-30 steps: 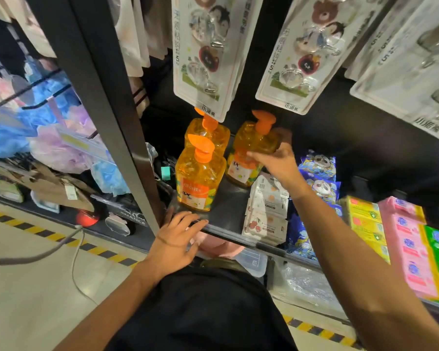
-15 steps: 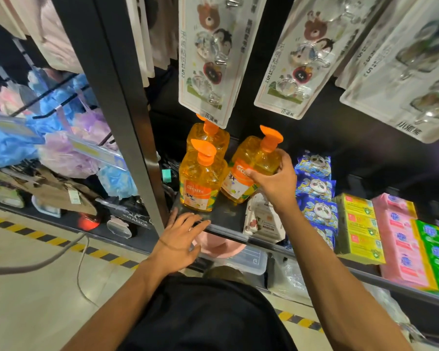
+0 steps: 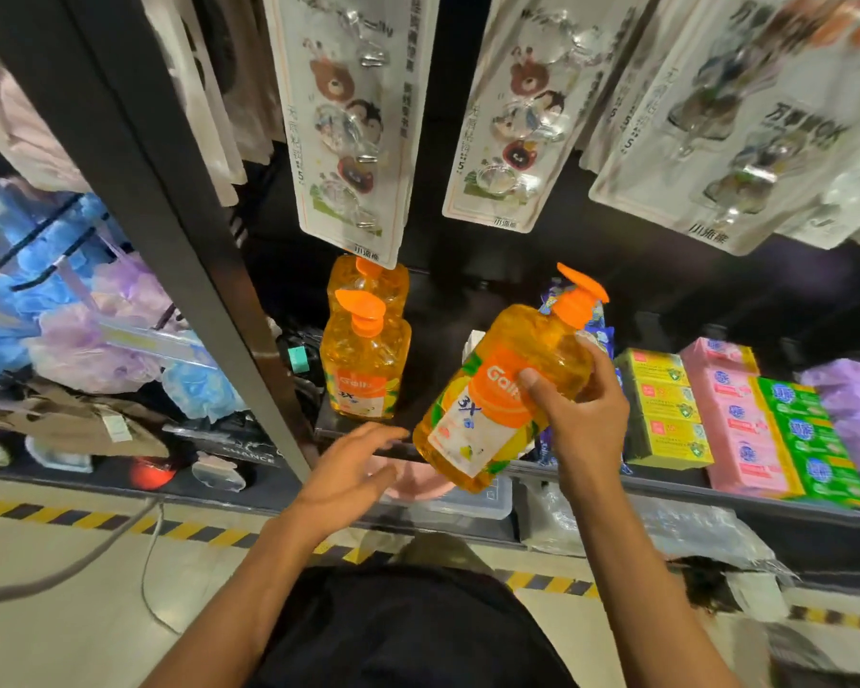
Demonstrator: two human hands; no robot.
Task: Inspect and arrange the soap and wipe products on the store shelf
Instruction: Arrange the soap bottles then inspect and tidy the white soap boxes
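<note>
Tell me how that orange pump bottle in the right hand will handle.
The orange pump bottle looks nearly full, so probably heavy. The right hand grips it tilted, one-handed; glossy plastic may slip. The open left hand could support its base.

A: Where do the pump bottles stand?
B: Two on the shelf (image 3: 418, 369) at left — front bottle (image 3: 363, 360) before rear bottle (image 3: 368, 280). A third bottle (image 3: 497, 394) is tilted off the shelf, in the right hand (image 3: 587, 419).
A: And right of it?
B: Soap boxes (image 3: 666, 409) in rows; hook cards (image 3: 348, 126) hang above.
</note>
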